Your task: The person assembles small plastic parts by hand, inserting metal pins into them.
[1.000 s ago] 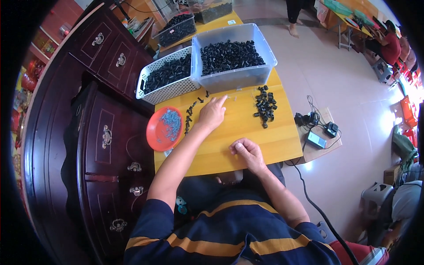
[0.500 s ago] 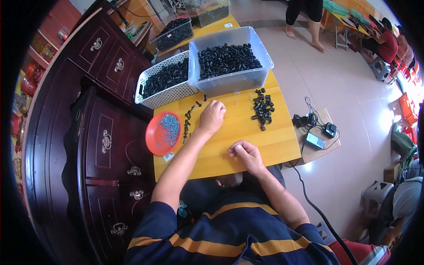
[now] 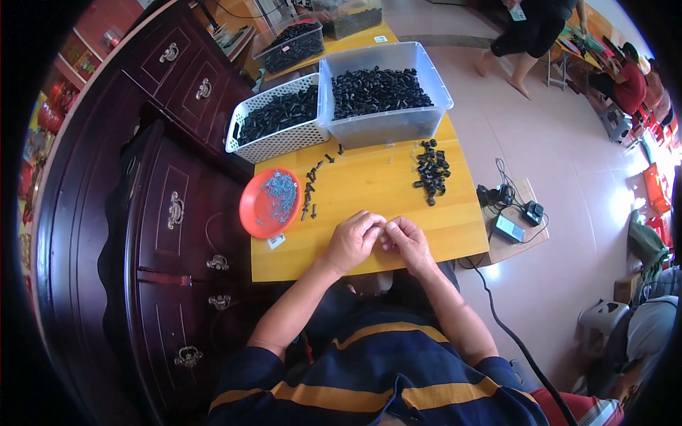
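Note:
My left hand [image 3: 353,241] and my right hand [image 3: 408,245] meet over the near part of the yellow table [image 3: 369,184]. Both have their fingers pinched together, fingertip to fingertip. Whatever is between them is too small to make out. Left of the hands lies a loose row of small black plastic pieces [image 3: 310,188]. Beside that row sits an orange-red plate [image 3: 257,226] holding a heap of small silvery-blue pins or screws [image 3: 281,193]. A cluster of short black cylindrical parts [image 3: 432,174] lies on the table's right side.
At the table's back stand a clear plastic bin [image 3: 383,128] and a white perforated basket [image 3: 284,142], both full of black parts. A dark wooden cabinet [image 3: 163,213] borders the left. Electronic devices with cables [image 3: 509,227] rest on a low stand. A person [image 3: 533,42] walks beyond.
My left hand has come from the far side by the row of black pieces back to my right hand, and they now touch. The person beyond has stepped further into view.

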Motion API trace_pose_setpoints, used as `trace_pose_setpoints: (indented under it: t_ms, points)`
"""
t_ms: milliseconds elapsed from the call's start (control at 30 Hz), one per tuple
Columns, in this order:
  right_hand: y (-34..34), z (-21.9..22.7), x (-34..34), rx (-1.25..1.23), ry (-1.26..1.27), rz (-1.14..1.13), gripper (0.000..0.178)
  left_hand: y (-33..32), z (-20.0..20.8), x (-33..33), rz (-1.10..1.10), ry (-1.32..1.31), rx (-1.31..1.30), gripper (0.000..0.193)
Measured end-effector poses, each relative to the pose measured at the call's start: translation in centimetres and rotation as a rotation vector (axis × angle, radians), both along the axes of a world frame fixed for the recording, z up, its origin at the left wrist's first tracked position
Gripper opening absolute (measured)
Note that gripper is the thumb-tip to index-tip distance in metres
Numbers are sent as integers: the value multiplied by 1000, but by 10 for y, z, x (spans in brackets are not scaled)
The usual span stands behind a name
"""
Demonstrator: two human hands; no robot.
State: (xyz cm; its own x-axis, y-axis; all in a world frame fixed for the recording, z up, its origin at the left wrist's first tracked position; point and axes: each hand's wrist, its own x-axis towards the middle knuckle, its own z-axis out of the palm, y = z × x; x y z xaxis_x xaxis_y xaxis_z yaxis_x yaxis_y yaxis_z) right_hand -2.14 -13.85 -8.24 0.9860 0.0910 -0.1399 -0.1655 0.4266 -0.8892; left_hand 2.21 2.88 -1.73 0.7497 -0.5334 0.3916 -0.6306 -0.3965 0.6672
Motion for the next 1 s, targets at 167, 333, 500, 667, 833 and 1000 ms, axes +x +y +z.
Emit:
trace_pose_setpoints:
  t_ms: [167, 333, 500, 667, 833, 1000]
  points:
    - [1, 15, -2, -8, 28, 4, 23, -1, 0, -6, -30, 61, -76, 18]
    - [-5, 11, -4, -40, 32, 15, 19, -4, -7, -8, 15, 186, -145, 16]
    - [-6, 0, 4, -153, -90, -74, 11, 3, -25, -3, 43, 666, -337, 14]
    - [-18, 13, 20, -611, -162, -204, 8, 20, -37, -9, 85, 892, -401, 15]
    - [-22, 14, 50, -820, -270, -360, 21, 26, -45, -17, 11, 957, -503, 17]
    - [-29, 25, 51, -741, -315, -567, 38, 30, -47, -18, 18, 926, -523, 15]
